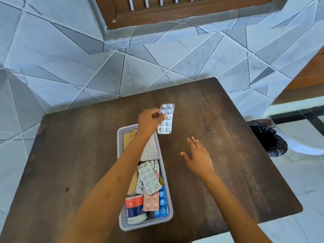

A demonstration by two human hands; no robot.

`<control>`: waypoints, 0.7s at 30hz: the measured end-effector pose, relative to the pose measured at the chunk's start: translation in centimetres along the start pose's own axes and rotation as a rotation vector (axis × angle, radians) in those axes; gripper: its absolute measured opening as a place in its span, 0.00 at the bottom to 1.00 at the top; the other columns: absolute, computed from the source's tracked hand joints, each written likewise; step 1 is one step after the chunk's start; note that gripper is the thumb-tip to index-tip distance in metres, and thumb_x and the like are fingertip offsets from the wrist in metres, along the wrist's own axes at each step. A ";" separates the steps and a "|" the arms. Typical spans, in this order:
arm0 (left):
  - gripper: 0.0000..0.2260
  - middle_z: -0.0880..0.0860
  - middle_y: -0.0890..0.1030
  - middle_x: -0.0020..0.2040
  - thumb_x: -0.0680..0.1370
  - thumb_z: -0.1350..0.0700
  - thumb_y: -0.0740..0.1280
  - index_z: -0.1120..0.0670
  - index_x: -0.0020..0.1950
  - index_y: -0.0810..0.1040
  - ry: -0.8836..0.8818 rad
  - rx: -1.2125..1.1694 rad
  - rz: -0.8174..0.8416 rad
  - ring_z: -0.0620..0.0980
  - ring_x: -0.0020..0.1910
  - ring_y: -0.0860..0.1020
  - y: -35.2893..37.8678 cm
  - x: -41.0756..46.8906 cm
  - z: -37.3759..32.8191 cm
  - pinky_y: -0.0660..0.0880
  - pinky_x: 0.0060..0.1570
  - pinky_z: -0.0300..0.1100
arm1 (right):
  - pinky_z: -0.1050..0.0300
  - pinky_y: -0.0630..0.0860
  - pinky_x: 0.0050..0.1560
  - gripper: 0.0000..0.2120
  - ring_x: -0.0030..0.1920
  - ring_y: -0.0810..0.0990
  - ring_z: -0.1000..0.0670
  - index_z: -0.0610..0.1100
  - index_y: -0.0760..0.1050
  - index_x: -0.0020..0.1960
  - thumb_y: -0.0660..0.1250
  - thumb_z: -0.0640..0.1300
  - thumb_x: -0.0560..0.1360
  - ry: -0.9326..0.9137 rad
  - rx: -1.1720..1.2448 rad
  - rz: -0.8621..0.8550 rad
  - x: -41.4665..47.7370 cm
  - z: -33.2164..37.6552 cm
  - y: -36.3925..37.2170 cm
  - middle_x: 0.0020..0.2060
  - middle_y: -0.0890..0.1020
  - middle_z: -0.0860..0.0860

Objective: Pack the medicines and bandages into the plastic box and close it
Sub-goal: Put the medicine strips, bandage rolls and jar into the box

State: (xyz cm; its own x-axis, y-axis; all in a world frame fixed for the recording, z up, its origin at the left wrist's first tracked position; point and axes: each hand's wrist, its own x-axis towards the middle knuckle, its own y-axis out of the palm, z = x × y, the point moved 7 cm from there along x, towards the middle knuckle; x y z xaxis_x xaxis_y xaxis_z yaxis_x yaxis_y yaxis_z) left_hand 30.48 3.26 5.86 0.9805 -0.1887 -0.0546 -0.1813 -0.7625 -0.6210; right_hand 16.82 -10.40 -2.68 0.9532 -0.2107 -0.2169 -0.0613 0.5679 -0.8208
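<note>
A clear plastic box [120,172] lies open on the dark wooden table [228,155]. Inside it are several blister packs, silver [149,179], pink [151,201] and blue [162,202], brown paper packets [128,138] and a bandage roll [135,208] with a red and blue label. My left hand [149,121] is above the box's far end and pinches a silver blister strip [166,120] that hangs just beyond the box's right rim. To the right of the box, my right hand [198,155] hovers over the table with fingers spread and nothing in it. No lid is in view.
A black bin bag [268,139] sits on the floor off the table's right edge, beside a white piece of furniture [298,146]. Patterned grey tiles cover the floor, and a brown wooden door [175,13] stands at the top.
</note>
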 end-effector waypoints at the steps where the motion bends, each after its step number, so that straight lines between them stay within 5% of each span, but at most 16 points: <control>1: 0.08 0.53 0.79 0.39 0.73 0.56 0.71 0.60 0.47 0.81 -0.036 -0.026 -0.037 0.49 0.39 0.76 -1.6 -0.8 0.8 0.70 0.37 0.38 | 0.48 0.56 0.74 0.28 0.76 0.55 0.46 0.44 0.55 0.74 0.58 0.51 0.78 -0.038 0.044 -0.019 -0.2 0.9 -0.2 0.75 0.58 0.45; 5: 0.11 0.56 0.84 0.49 0.70 0.57 0.74 0.58 0.50 0.81 -0.255 -0.040 -0.113 0.54 0.48 0.82 -6.1 -5.1 6.0 0.80 0.52 0.50 | 0.50 0.58 0.74 0.27 0.75 0.57 0.48 0.45 0.55 0.74 0.59 0.50 0.78 -0.251 0.142 -0.005 -2.2 5.5 0.4 0.75 0.60 0.47; 8: 0.09 0.60 0.84 0.51 0.72 0.59 0.71 0.60 0.51 0.82 -0.342 0.108 0.072 0.59 0.51 0.82 -4.3 -6.7 8.3 0.78 0.54 0.53 | 0.52 0.58 0.74 0.28 0.75 0.58 0.48 0.45 0.55 0.74 0.59 0.49 0.78 -0.355 0.131 0.060 -3.6 7.4 1.8 0.75 0.60 0.47; 11: 0.04 0.61 0.80 0.39 0.73 0.62 0.69 0.62 0.40 0.79 -0.328 0.223 0.225 0.60 0.47 0.80 -1.3 -8.4 8.3 0.76 0.46 0.50 | 0.51 0.62 0.73 0.27 0.74 0.61 0.48 0.44 0.55 0.74 0.58 0.50 0.78 -0.355 0.119 0.107 -4.5 7.3 3.1 0.74 0.61 0.47; 14: 0.12 0.59 0.77 0.35 0.73 0.64 0.67 0.54 0.31 0.70 -0.307 0.271 0.187 0.60 0.45 0.77 -0.4 -8.9 8.2 0.68 0.35 0.42 | 0.51 0.63 0.73 0.27 0.74 0.62 0.48 0.44 0.54 0.74 0.56 0.52 0.79 -0.364 0.110 0.138 -5.1 6.9 3.6 0.74 0.62 0.46; 16: 0.02 0.64 0.80 0.51 0.74 0.63 0.66 0.60 0.44 0.78 -0.277 0.341 0.165 0.62 0.55 0.77 -0.5 -9.4 7.3 0.72 0.46 0.45 | 0.51 0.67 0.71 0.27 0.72 0.65 0.48 0.45 0.54 0.74 0.55 0.54 0.79 -0.374 0.128 0.139 -5.2 6.7 3.7 0.73 0.64 0.47; 18: 0.17 0.60 0.77 0.64 0.76 0.61 0.65 0.60 0.64 0.74 -0.244 0.365 0.096 0.58 0.63 0.75 -1.2 -9.9 7.0 0.71 0.59 0.46 | 0.51 0.71 0.67 0.27 0.69 0.69 0.49 0.48 0.53 0.74 0.54 0.55 0.79 -0.354 0.158 0.146 -5.5 6.7 3.7 0.72 0.67 0.49; 21: 0.17 0.58 0.77 0.63 0.76 0.59 0.62 0.55 0.66 0.74 -0.200 0.408 -0.144 0.57 0.61 0.76 -4.2 -11.7 6.3 0.74 0.56 0.49 | 0.50 0.75 0.63 0.27 0.66 0.73 0.50 0.52 0.49 0.75 0.53 0.56 0.79 -0.327 0.165 0.176 -5.9 6.7 3.6 0.72 0.68 0.50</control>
State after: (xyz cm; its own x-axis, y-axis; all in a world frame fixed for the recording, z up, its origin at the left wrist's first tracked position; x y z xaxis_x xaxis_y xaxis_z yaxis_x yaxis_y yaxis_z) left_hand 20.26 12.53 4.16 0.9960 0.0548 -0.0702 -0.0373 -0.4592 -0.8875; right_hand 12.98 -1.76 -0.87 0.9779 0.1498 -0.1455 -0.2089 0.6986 -0.6843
